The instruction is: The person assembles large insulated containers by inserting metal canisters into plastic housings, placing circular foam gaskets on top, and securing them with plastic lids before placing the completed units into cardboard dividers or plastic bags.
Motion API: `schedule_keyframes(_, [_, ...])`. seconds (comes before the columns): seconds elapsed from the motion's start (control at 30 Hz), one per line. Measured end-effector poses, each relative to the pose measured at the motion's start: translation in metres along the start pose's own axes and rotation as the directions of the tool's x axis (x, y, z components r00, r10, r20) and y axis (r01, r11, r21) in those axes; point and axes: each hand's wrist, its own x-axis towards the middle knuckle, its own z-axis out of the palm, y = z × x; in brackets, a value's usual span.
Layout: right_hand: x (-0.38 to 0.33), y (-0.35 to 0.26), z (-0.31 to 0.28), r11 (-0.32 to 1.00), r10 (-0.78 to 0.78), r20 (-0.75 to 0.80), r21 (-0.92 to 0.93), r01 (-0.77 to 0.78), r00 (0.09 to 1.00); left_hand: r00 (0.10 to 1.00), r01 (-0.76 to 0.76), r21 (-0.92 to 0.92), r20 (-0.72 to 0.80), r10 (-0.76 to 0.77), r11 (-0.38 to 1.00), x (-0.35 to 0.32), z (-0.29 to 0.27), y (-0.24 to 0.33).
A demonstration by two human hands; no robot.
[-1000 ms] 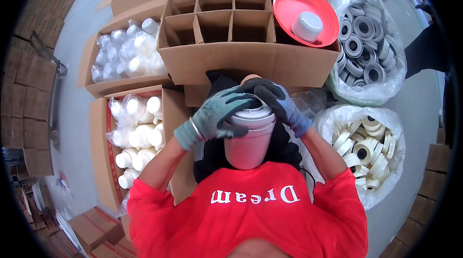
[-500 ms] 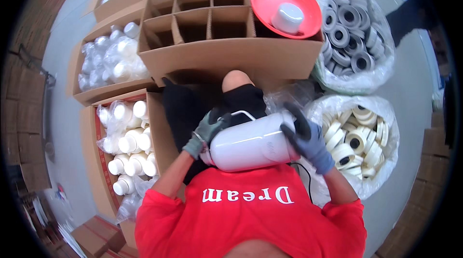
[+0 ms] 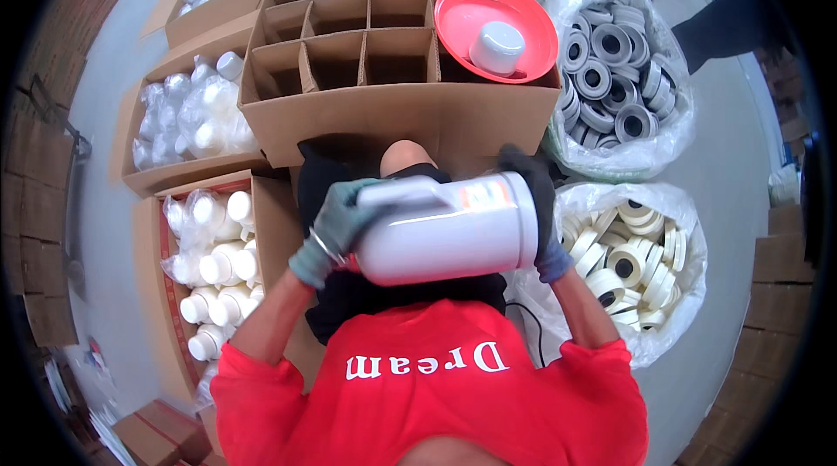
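Note:
A white thermos jug [image 3: 445, 244] lies on its side across my lap, blurred by motion, with a small orange-and-white label on its upper side. My left hand [image 3: 342, 226], in a grey-green glove, grips its narrower end and handle side. At the wide base end, my right hand [image 3: 539, 209] in a dark blue-grey glove is wrapped round the rim; its fingers are smeared by motion.
Ahead stands a divided carton [image 3: 401, 117] with capped flasks in its far cells. A red basin [image 3: 540, 30] holding a white cup [image 3: 497, 47] rests on its right corner. Cartons of white bottles [image 3: 222, 265] stand left; bags of grey rings [image 3: 610, 45] and cream rings [image 3: 628, 265] stand right.
The jug has turned in my hands, bringing its label into view and swinging the handle over. My left hand has shifted left and upward on it. The view has tilted slightly.

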Motion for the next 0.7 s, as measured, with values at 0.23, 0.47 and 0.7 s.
schedule_keyframes(0.23, [-0.004, 0.047, -0.019, 0.783, 0.523, -0.010, 0.401, -0.476, 0.852, 0.924, -0.376, 0.412, 0.106, 0.367, 0.830, 0.017, 0.007, 0.052])
schedule_keyframes(0.47, [0.006, -0.034, 0.027, 0.971, -0.093, -0.033, -0.226, 0.083, 0.995, 0.976, 0.182, -0.128, -0.099, -0.196, 0.975, -0.022, 0.003, -0.005])
schedule_keyframes(0.7, [0.027, 0.004, 0.011, 0.995, 0.081, -0.166, 0.067, -0.071, 0.983, 0.898, 0.378, -0.567, 0.032, -0.439, 0.732, -0.016, -0.002, -0.025])
